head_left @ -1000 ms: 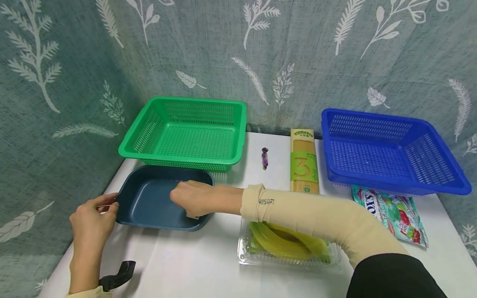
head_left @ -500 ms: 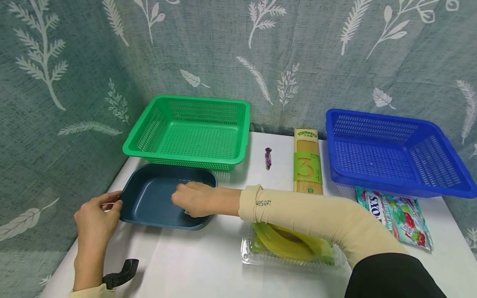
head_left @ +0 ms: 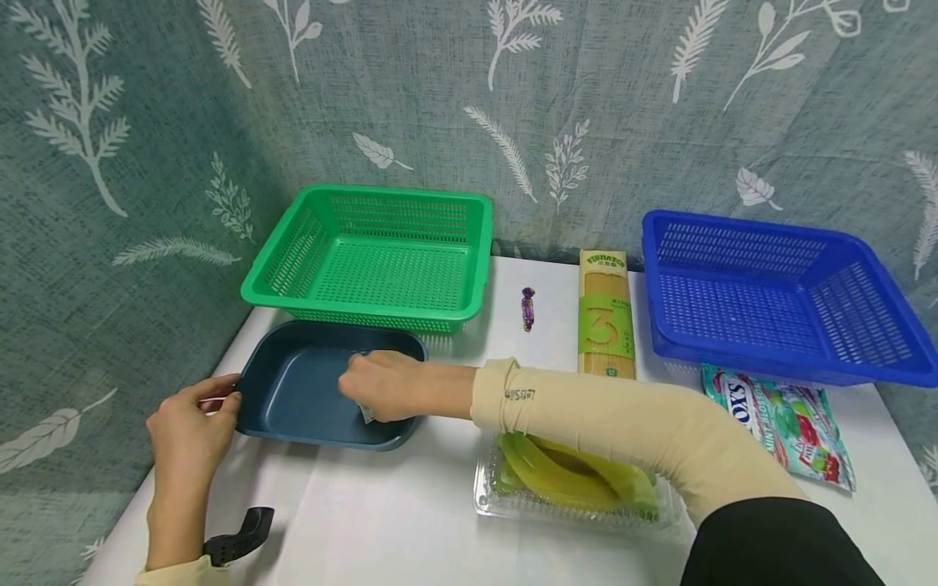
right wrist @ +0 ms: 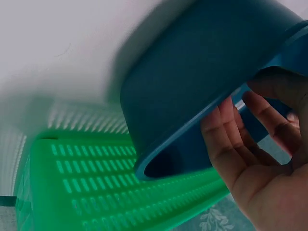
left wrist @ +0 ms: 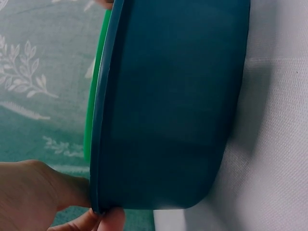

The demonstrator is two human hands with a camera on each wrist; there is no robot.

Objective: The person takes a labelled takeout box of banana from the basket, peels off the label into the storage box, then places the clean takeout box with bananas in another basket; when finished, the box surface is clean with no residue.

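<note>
Backdrop: grey-green woven curtain (head_left: 469, 98), printed with white leaf and fern sprigs, hung across the full rear and wrapped round the left side. Fabric lightly creased, falling to the rear table edge. Furniture: one table (head_left: 410, 521) under a white cloth, faint fold lines visible near the front. Lighting: even, diffuse, from above; soft short shadows on the cloth. Same curtain print (left wrist: 29, 77) visible in the left wrist view, beside the white cloth (left wrist: 279, 144).

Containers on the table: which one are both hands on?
The dark blue tray: left hand grips its left rim, right hand reaches inside. Green basket and blue basket are untouched.
</note>
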